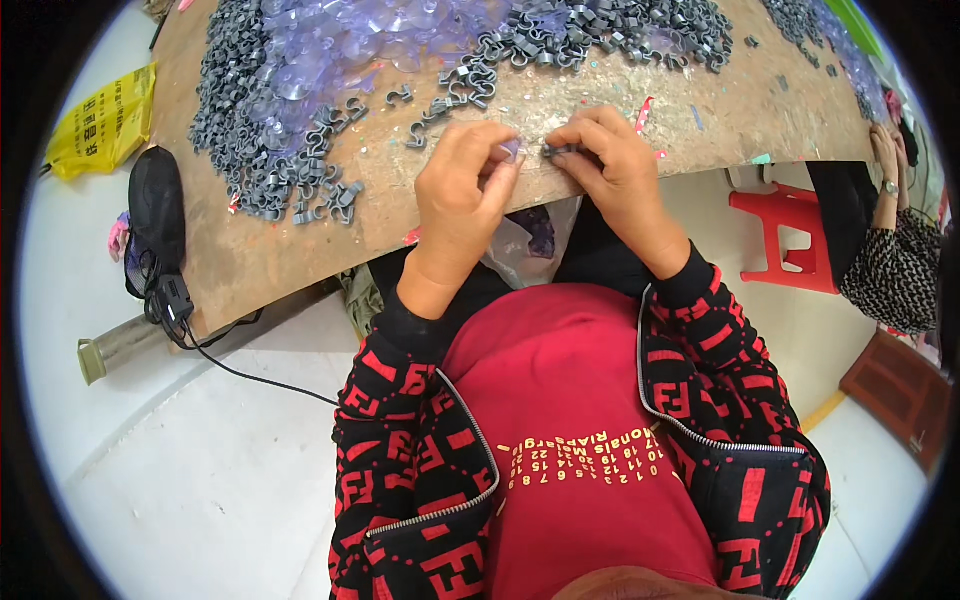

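Observation:
Over the near edge of the wooden table (390, 215), my left hand (466, 185) pinches a clear purplish suction cup (511, 149) between thumb and fingertips. Just to its right, my right hand (615, 165) holds a small dark grey plastic clip (560, 150). A short gap separates the two pieces. Beyond my hands lies a big heap of grey clips (600, 35), and beside it a pile of clear purplish suction cups (340, 45). A few loose clips (425, 120) lie nearest my left hand.
A yellow plastic bag (105, 125) and a black pouch (157, 205) with a cable hang at the table's left side. A clear bag (525, 250) is below the edge by my lap. On the right are a red stool (790, 235) and another person's arm (887, 180).

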`<state>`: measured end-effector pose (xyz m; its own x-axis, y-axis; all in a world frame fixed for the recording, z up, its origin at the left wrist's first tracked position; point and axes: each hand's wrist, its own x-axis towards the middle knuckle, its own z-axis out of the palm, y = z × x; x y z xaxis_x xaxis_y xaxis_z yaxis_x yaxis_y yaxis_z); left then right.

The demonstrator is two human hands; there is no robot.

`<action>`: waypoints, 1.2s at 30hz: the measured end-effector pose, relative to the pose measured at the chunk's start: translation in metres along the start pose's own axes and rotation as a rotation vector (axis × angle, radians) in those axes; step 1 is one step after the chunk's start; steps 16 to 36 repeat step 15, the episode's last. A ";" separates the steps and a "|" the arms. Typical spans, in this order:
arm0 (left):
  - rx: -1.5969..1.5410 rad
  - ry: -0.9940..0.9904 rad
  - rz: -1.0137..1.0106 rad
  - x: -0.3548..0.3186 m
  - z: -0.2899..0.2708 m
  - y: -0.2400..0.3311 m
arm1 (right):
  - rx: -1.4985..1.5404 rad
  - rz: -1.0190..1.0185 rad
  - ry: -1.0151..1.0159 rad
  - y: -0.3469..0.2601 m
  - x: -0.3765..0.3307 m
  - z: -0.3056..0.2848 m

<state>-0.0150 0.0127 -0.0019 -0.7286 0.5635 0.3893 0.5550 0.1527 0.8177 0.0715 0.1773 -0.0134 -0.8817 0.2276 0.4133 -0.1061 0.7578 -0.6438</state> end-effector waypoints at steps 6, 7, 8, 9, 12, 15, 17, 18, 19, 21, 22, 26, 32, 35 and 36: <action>-0.447 -0.117 -0.326 0.000 0.005 0.000 | 0.101 0.016 -0.045 0.003 0.002 -0.011; -0.602 -0.158 -0.466 0.001 0.004 0.004 | 0.296 0.195 -0.101 -0.004 0.001 -0.017; -0.601 -0.160 -0.467 0.002 0.002 0.006 | 0.491 0.375 -0.157 -0.009 0.002 -0.023; -0.698 -0.172 -0.517 0.003 0.001 0.007 | 0.492 0.377 -0.156 -0.011 0.004 -0.027; -0.829 -0.198 -0.579 0.003 -0.002 0.008 | 0.550 0.295 -0.175 -0.014 0.007 -0.036; -0.875 -0.218 -0.586 0.004 -0.002 0.009 | 0.616 0.311 -0.265 -0.014 0.009 -0.042; -0.875 -0.218 -0.586 0.004 -0.002 0.009 | 0.616 0.311 -0.265 -0.014 0.009 -0.042; -0.875 -0.218 -0.586 0.004 -0.002 0.009 | 0.616 0.311 -0.265 -0.014 0.009 -0.042; -0.875 -0.218 -0.586 0.004 -0.002 0.009 | 0.616 0.311 -0.265 -0.014 0.009 -0.042; -0.875 -0.218 -0.586 0.004 -0.002 0.009 | 0.616 0.311 -0.265 -0.014 0.009 -0.042; -0.875 -0.218 -0.586 0.004 -0.002 0.009 | 0.616 0.311 -0.265 -0.014 0.009 -0.042; -0.875 -0.218 -0.586 0.004 -0.002 0.009 | 0.616 0.311 -0.265 -0.014 0.009 -0.042; -0.875 -0.218 -0.586 0.004 -0.002 0.009 | 0.616 0.311 -0.265 -0.014 0.009 -0.042; -0.875 -0.218 -0.586 0.004 -0.002 0.009 | 0.616 0.311 -0.265 -0.014 0.009 -0.042; -0.875 -0.218 -0.586 0.004 -0.002 0.009 | 0.616 0.311 -0.265 -0.014 0.009 -0.042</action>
